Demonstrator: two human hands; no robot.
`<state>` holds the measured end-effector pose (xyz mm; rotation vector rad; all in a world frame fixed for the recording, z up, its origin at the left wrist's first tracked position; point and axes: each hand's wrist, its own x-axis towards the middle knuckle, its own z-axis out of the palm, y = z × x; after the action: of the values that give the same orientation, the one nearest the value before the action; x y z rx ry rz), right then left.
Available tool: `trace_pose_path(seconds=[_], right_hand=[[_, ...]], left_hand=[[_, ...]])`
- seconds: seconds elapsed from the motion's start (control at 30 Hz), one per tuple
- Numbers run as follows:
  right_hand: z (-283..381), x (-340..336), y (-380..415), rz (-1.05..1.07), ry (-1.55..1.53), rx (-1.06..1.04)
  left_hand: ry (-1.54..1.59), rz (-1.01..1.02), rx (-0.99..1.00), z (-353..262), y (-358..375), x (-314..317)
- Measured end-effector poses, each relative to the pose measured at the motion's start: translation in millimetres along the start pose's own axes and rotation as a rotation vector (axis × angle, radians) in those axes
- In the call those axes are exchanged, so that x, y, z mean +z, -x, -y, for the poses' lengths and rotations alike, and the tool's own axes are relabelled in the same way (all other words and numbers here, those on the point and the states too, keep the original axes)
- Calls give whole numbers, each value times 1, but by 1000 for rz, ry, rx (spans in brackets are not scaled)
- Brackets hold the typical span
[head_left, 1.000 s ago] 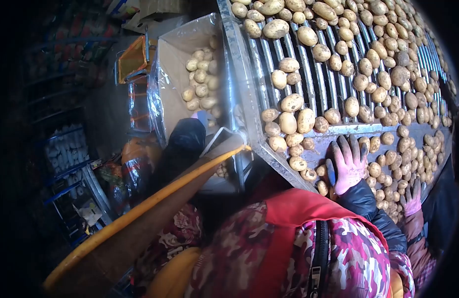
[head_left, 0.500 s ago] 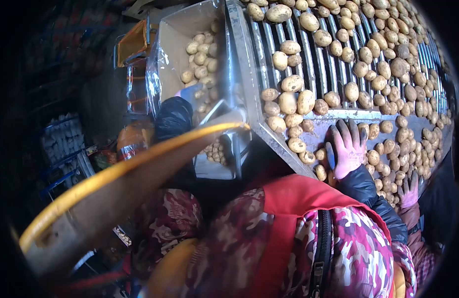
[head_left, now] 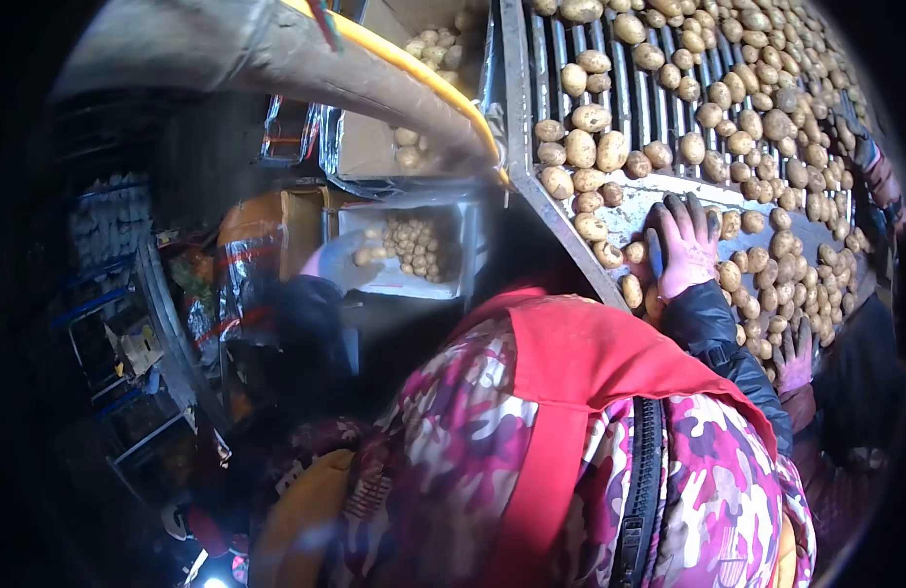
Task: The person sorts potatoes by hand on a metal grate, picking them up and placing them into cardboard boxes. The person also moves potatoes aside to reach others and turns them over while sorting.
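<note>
My right hand (head_left: 686, 250), in a pink glove with dark fingertips, lies with fingers spread on the metal ledge (head_left: 742, 201) beside the bar conveyor. Loose potatoes (head_left: 752, 304) crowd around it, and some sit just left of its thumb. My left hand (head_left: 337, 260), gloved and smeared by motion, reaches into the left side of a white crate (head_left: 404, 288). Small potatoes (head_left: 414, 247) lie in that crate, a few right at the blurred fingertips. I cannot tell whether this hand grips any of them.
Potatoes cover much of the bar conveyor (head_left: 659, 118). A yellow-edged chute (head_left: 374, 88) crosses above a lined box (head_left: 360, 147) holding potatoes. At right, another person's gloved hands (head_left: 794, 361) work among the potatoes. Orange packaging (head_left: 252, 230) stands left of the crate.
My left hand has moved from the lined box to the white crate below it. The chute has swung upward in view. My right hand stays spread on the ledge.
</note>
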<state>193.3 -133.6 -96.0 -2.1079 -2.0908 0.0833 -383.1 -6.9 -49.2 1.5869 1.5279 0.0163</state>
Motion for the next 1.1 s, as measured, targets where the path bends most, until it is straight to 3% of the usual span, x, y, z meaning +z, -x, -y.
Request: trace_pose_path(seconds=[0.03, 0.1, 0.17, 0.23, 0.27, 0.33, 0.37, 0.4, 0.5, 0.53, 0.6, 0.63, 0.67, 0.7, 0.73, 0.77, 0.83, 0.9, 0.97, 1.03, 1.07, 1.1], right_hand=[[-2, 0, 0, -2, -5, -18], [-4, 0, 0, -18, 3, -42], [-8, 0, 5, -13, -3, -62], [-14, -12, 7, 59, -77, -68], [-23, -15, 11, 44, -64, -84], [-45, -29, 20, 82, -87, -64], [-55, -41, 27, 59, -56, 12], [-64, -51, 36, 35, -35, 76], [-93, -54, 68, -16, -100, 331], [-93, -56, 78, -20, -106, 416], [-92, -43, 105, -17, -131, 600], [-89, -32, 115, -42, -55, 627], [-82, -22, 129, 10, -93, 709], [-65, -29, 140, -20, -87, 663], [-51, -33, 148, 90, -131, 658], [-34, -41, 157, 97, -263, 643], [-21, -40, 180, 83, -197, 522], [-13, -36, 201, 78, -226, 462], [-10, -37, 206, 80, -323, 467], [-14, -35, 201, 60, -284, 479], [-14, -35, 197, 13, -228, 514], [-19, -40, 191, 54, -146, 561]], left_hand=[[-63, 33, -98, 4, -4, 1], [133, 107, -275, 8, -24, 5], [651, 221, -433, -54, -34, 23], [325, 381, -90, -101, -45, 49], [283, 461, -64, -163, -35, 58], [37, 388, 63, -240, -29, 89], [-97, 264, 453, -233, -48, 111], [-153, 199, 670, -253, -50, 122], [-193, 90, 982, -302, -73, 152], [-215, 93, 1002, -313, -84, 160], [-483, -85, 1012, -325, -117, 191], [-617, -88, 930, -334, -133, 197], [-813, -279, 810, -334, -143, 213], [-793, -316, 802, -332, -159, 220], [-772, -356, 789, -338, -168, 225], [-850, -332, 716, -341, -171, 238], [-1009, -310, 542, -361, -154, 263], [-890, -59, 748, -388, -119, 274], [-721, 335, 1069, -380, -127, 300], [-86, 516, 1157, -389, -113, 325], [-381, 267, 1497, -404, -120, 326], [-352, 161, 1523, -419, -133, 330]])
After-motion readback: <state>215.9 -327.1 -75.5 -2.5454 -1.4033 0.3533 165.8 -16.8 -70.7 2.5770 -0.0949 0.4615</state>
